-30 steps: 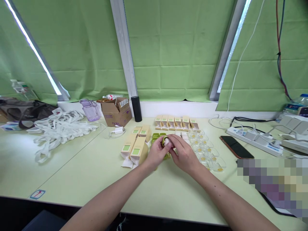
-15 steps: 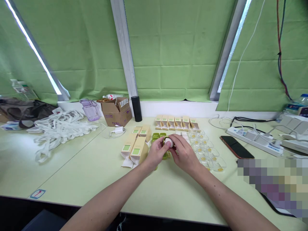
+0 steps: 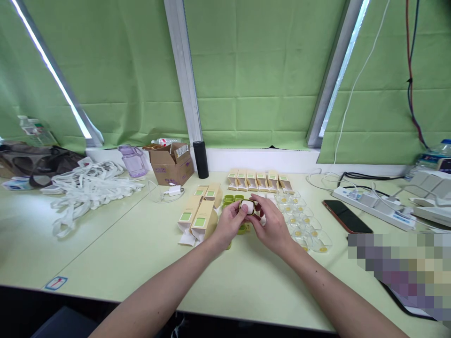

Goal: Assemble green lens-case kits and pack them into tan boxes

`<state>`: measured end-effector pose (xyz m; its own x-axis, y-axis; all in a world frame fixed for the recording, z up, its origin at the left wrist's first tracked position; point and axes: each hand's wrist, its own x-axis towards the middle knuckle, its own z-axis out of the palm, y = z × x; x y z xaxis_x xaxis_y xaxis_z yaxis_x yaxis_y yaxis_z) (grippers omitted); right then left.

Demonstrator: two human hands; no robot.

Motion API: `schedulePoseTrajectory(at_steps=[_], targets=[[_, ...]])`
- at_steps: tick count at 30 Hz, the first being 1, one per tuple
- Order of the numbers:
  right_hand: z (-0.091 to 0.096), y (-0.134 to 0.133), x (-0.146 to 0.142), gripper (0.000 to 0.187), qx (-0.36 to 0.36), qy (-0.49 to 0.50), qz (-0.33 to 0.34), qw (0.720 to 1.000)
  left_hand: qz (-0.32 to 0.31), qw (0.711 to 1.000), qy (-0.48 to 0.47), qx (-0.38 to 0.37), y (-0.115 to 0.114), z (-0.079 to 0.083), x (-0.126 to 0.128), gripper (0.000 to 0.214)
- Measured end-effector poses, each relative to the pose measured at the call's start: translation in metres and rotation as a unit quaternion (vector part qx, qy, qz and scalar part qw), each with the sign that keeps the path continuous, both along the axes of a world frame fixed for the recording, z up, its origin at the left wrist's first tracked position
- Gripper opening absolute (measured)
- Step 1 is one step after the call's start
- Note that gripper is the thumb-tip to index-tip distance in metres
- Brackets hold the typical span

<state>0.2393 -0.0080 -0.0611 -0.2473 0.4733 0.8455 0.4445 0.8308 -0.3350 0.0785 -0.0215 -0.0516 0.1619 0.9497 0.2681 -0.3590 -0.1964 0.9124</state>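
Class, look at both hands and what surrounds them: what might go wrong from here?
The left hand has its thumb on the white piece in the green case; uneven pressure might tip it out.
The right hand is close to the clear covers, so a sideways move could knock them.
The cream boxes near the left hand might be nudged.

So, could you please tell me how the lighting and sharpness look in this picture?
Head view: glare whitens the table at left, and daylight shows beside the window frames; head view: a pixelated patch sits at lower right; head view: the white piece in the left hand shows little detail.
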Motion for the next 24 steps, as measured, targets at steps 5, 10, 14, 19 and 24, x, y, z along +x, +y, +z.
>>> schedulePoseTrajectory(at_steps=[5,10,14,19,24], targets=[[0.0006,-0.0027,-0.0012,0.044,-0.054,0.058,0.007,0.997,-0.012,1.000,0.010,-0.014,0.0006,-0.0002,-0.0013,0.066],[-0.0021,-0.0021,-0.0045,0.043,-0.146,0.170,0.051,0.973,-0.027,1.000,-0.002,-0.013,-0.0025,0.0045,-0.0037,0.068],[-0.0046,-0.0010,-0.0069,0.035,-0.212,0.237,0.081,0.945,-0.010,1.000,0.028,-0.010,-0.0038,0.0061,-0.0043,0.062],[-0.0053,-0.0018,-0.0088,0.032,-0.232,0.259,0.111,0.931,0.016,0.997,0.071,-0.003,-0.0038,0.0043,-0.0039,0.066],[-0.0032,-0.0060,-0.0087,0.037,-0.187,0.199,0.123,0.954,0.021,0.998,0.060,-0.014,-0.0047,0.0045,-0.0045,0.068]])
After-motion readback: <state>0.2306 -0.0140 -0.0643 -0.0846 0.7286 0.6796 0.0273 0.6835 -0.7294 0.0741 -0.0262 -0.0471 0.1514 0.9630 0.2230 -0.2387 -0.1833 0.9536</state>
